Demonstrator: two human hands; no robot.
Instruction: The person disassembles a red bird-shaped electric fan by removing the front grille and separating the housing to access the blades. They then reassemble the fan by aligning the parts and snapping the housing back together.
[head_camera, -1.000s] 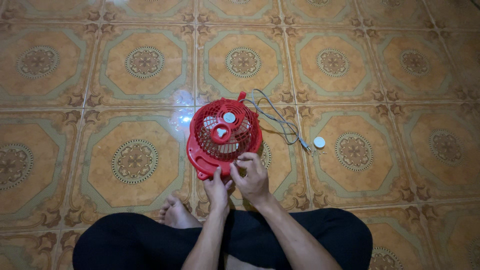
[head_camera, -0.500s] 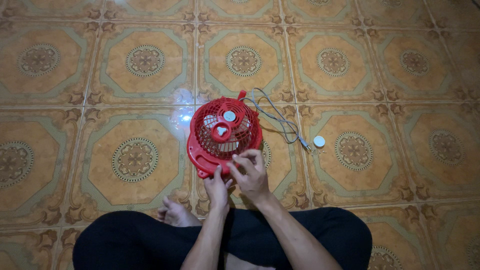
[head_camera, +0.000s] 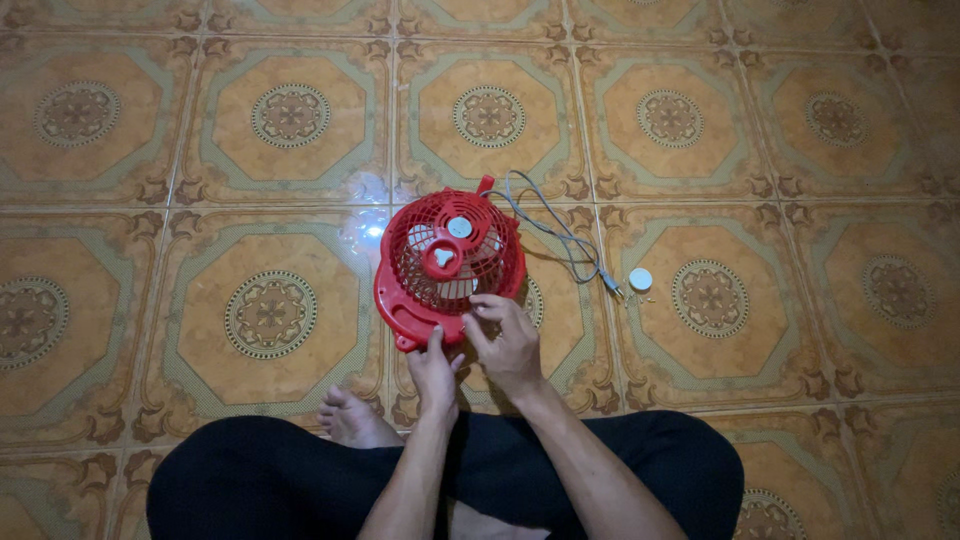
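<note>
the patterned tile floor (head_camera: 290, 120) carries everything, and the person sits cross-legged on it, a bare foot (head_camera: 352, 420) just left of the left hand (head_camera: 436, 368). the red fan (head_camera: 447, 265) lies directly ahead of both hands and has barely shifted over the last second. the left hand pinches the fan's near rim; the right hand (head_camera: 508, 340) has crept up onto the grille edge, fingers curled on it. a grey cord (head_camera: 550, 228) trails beyond the right hand toward a small white cap (head_camera: 640, 278) well apart; nothing blocks either hand.

A fan (head_camera: 448, 265) lies on the floor (head_camera: 200, 150), a cap (head_camera: 640, 278) right of it.
</note>
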